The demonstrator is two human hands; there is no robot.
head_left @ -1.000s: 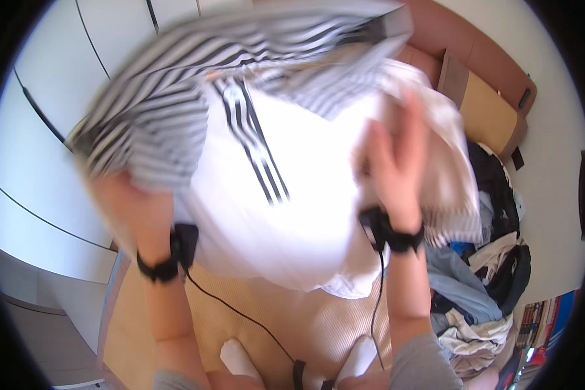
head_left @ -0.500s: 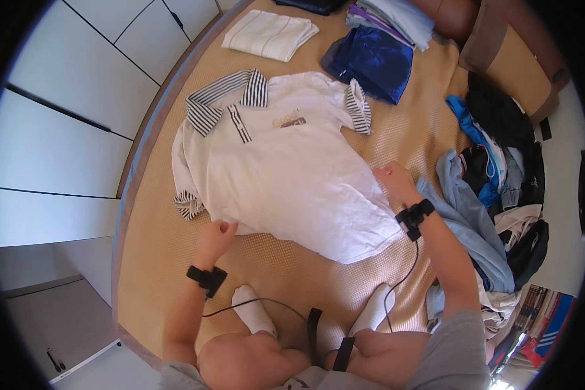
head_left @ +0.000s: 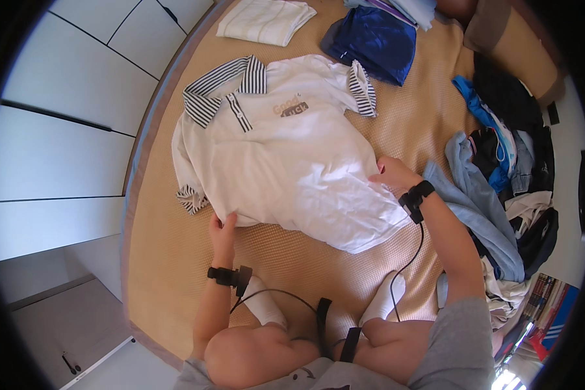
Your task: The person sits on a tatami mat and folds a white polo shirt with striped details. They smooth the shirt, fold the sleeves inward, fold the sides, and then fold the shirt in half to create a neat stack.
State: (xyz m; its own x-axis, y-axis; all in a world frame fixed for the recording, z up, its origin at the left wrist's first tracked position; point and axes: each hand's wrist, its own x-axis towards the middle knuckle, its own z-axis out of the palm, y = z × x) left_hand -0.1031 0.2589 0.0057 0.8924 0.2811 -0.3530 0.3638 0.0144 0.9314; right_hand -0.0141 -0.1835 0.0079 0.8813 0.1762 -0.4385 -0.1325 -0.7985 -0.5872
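Shirt (head_left: 286, 156) now spread flatter; fingers (head_left: 231, 221) pinch its hem.

Floor covering: woven straw-coloured mat (head_left: 175, 273) with a darker bound edge, evenly lit by bright daylight. Left side: white cabinet fronts (head_left: 58, 149), flat panels split by thin dark seams. Lower left: grey floor (head_left: 52, 318) beside a white board. Upper right: brown cushioned furniture (head_left: 520, 49), partly in view. Right edge: white surface, its kind unclear. Lower right corner: stack of books (head_left: 546, 305) with red and blue covers.
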